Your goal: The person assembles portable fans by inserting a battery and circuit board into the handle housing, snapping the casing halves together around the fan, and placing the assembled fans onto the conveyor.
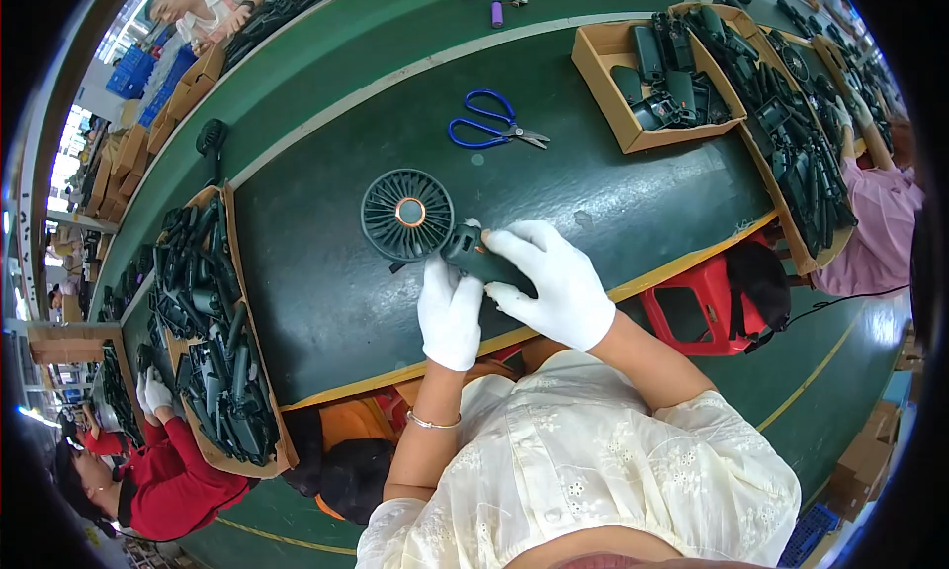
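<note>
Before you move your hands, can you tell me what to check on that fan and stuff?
1. White gloves on both hands: ok.
2. Right hand holding the dark green handle: ok.
3. Left hand gripping firmly: cannot tell, its fingertips are partly hidden.
4. Round fan head with its grille facing up: ok.
5. Handle fixed to the fan head: cannot tell from this view.
6. Blue-handled scissors put away: not ok, they lie on the table, apart from both hands.

Bright, diffuse indoor light; pale sheen on green tabletop and glossy floor; blown-out glare, upper left; black fisheye vignette, straight edges bowed; center sharp.
</note>
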`<state>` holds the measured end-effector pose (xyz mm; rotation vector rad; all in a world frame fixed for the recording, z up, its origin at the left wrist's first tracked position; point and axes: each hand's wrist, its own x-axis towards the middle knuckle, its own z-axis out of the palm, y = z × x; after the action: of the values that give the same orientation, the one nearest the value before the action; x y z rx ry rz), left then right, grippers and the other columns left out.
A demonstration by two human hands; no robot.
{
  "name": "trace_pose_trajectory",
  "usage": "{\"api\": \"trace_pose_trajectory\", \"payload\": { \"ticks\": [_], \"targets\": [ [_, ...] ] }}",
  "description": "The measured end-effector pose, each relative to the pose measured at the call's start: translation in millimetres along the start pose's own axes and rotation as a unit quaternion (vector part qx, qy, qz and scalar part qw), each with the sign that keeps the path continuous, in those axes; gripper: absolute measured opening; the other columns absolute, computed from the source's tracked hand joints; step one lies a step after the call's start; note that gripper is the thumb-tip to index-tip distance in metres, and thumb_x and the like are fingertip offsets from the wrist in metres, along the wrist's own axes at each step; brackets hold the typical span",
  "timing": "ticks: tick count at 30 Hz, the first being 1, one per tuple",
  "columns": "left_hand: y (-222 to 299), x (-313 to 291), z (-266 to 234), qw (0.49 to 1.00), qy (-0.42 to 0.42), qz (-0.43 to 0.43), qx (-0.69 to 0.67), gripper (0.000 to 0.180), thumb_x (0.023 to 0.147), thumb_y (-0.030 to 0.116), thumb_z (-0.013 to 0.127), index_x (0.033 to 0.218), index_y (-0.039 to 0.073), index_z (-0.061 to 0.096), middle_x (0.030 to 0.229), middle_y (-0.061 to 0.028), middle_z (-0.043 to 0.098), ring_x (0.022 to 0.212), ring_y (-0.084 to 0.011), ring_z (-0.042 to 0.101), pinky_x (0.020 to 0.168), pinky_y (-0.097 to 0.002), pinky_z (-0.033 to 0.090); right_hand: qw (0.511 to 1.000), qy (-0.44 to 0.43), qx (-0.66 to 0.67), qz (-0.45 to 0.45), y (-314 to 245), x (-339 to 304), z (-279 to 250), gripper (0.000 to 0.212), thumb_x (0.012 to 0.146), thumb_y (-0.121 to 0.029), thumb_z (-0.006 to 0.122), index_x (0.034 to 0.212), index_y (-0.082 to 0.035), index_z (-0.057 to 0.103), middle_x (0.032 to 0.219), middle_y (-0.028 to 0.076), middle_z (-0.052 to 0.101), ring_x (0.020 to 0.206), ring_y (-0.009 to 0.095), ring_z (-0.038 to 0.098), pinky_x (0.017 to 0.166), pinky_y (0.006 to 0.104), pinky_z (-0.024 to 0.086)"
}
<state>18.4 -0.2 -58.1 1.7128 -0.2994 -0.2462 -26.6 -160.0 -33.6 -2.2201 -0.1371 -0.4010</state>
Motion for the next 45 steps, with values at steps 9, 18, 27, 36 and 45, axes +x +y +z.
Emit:
{"api": "trace_pose_trajectory", "payload": {
  "ticks": [9,18,27,36,45],
  "targets": [
    [-5,-1,-5,0.993,-0.02,-0.025,-0.114,0.051,0.094,-0.003,0.045,0.144,-0.007,0.041,0.138,-0.0155,0.054,0.118,-0.0179,0.053,0.101,-0.0292,0.041,0.994,0.036,-0.1,-0.034,6,-2,9,0.053,0.078,-0.014,0.077,0.127,-0.005,0.06,0.109,0.012,0.062,0.096,0.034,0.062,0.081,0.0408,0.053],
    [-7,-3,2,0.976,-0.06,0.035,-0.207,0.062,0.09,-0.01,0.041,0.151,-0.006,0.031,0.151,-0.0181,0.041,0.141,-0.0269,0.041,0.119,-0.0384,0.029,0.996,0.078,-0.015,-0.046,14,-15,27,0.06,0.078,-0.012,0.075,0.134,-0.005,0.055,0.111,0.016,0.06,0.098,0.035,0.062,0.085,0.0417,0.053],
    [5,-8,2,0.988,-0.055,-0.003,-0.146,0.06,0.09,-0.005,0.044,0.149,-0.006,0.034,0.148,-0.0184,0.046,0.138,-0.0271,0.046,0.118,-0.0391,0.033,0.999,-0.01,-0.039,-0.03,0,-11,0,0.06,0.075,-0.011,0.074,0.133,-0.009,0.059,0.107,0.015,0.057,0.095,0.034,0.058,0.083,0.0409,0.051],
    [6,-7,13,0.953,-0.048,-0.004,-0.298,0.062,0.097,0.014,0.057,0.15,-0.004,0.03,0.149,-0.0189,0.043,0.141,-0.0326,0.042,0.118,-0.045,0.034,0.995,0.057,-0.068,-0.046,-13,-19,17,0.055,0.077,-0.013,0.077,0.13,-0.011,0.063,0.11,0.015,0.057,0.099,0.035,0.059,0.087,0.0412,0.051],
    [-7,-2,1,0.896,-0.058,0.015,-0.44,0.032,0.094,0.018,0.069,0.121,0.006,0.057,0.12,-0.0124,0.059,0.118,-0.0257,0.055,0.118,-0.0499,0.032,0.981,0.075,0.179,-0.021,14,-33,9,0.037,0.08,0.003,0.066,0.117,-0.002,0.063,0.122,0.017,0.062,0.11,0.034,0.063,0.094,0.0402,0.051]
  ]
}}
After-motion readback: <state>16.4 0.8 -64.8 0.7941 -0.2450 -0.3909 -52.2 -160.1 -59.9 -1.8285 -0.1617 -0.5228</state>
